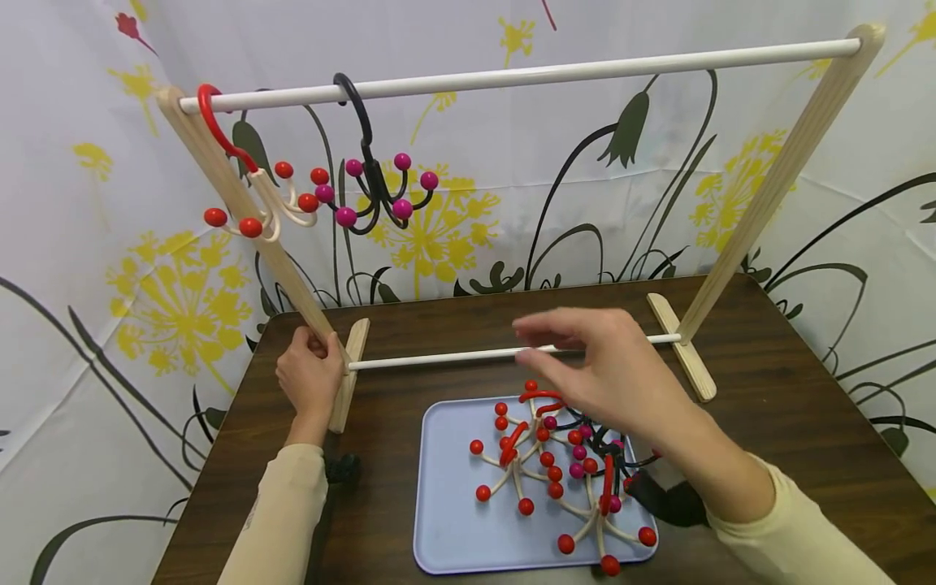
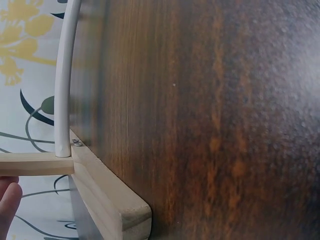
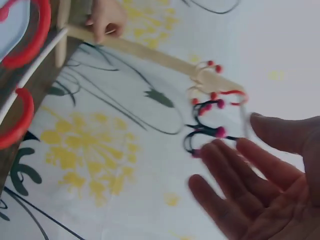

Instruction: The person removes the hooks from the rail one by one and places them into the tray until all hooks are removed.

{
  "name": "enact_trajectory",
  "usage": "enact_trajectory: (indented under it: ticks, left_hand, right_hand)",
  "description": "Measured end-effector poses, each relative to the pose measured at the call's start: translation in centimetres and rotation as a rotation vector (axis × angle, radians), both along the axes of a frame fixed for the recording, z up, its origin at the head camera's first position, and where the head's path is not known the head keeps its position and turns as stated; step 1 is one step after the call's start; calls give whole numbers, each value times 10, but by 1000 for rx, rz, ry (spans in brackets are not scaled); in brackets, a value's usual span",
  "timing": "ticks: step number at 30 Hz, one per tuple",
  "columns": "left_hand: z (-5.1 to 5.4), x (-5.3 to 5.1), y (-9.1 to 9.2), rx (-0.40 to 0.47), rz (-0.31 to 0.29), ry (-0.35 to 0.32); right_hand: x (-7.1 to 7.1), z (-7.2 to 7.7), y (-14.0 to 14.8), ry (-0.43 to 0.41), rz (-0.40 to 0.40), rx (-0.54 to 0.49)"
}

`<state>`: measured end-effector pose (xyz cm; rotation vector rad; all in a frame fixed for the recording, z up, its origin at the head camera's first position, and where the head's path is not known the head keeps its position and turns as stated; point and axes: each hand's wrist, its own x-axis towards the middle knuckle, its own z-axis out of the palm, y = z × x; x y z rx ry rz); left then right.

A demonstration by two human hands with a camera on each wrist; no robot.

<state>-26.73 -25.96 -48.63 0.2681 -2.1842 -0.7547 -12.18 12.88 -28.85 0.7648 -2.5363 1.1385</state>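
Low on the rack's left wooden post, my left hand grips the wood just above the foot. Only its fingertips show beside the post in the left wrist view. My right hand is raised over the tray, fingers extended and thumb apart, holding nothing. A red-hooked hanger with red balls hangs at the left end of the white top rod. Beside it hangs a black hanger with magenta balls. More hangers, red-hooked and black, lie heaped on the light-blue tray.
A white lower rod joins the rack's two wooden feet, the right foot standing at the back right. The dark wood table bears the rack and tray. Behind hangs a flower-patterned curtain.
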Motion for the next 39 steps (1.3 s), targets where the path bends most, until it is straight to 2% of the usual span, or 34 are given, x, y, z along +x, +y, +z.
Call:
enact_trajectory:
  ticks: [3, 7, 11, 14, 17, 19, 23, 27, 30, 32, 35, 39]
  left_hand:
    - [1, 0, 0, 0, 4, 0]
    - [1, 0, -1, 0, 4, -9]
    - [0, 0, -1, 1, -3, -12]
    - [0, 0, -1, 1, 0, -9]
    - [0, 0, 0, 2, 1, -9]
    - [1, 0, 0, 1, 1, -13]
    - [1, 1, 1, -1, 3, -17]
    - [2, 1, 1, 1, 8, -17]
    - [2, 1, 1, 4, 6, -17]
    - [2, 1, 1, 4, 3, -16]
    - [1, 2, 0, 6, 2, -19]
    - [2, 2, 1, 4, -3, -17]
  right_hand:
    - [-33, 11, -9, -2, 42, -69]
    - [-74, 23, -24, 10, 52, -128]
    - [-106, 39, -43, 92, 21, -116]
    - [-124, 54, -60, 168, -2, -49]
    - [-137, 71, -76, 178, 4, 18]
    - [-144, 80, -86, 148, 6, 70]
    - [-154, 90, -104, 30, 22, 124]
    - [-158, 94, -118, -100, 88, 94]
    - [-159, 94, -126, -169, 134, 86]
    - [-158, 95, -130, -193, 135, 110]
    - [-157, 97, -133, -191, 68, 158]
    - [-156, 102, -132, -147, -58, 240]
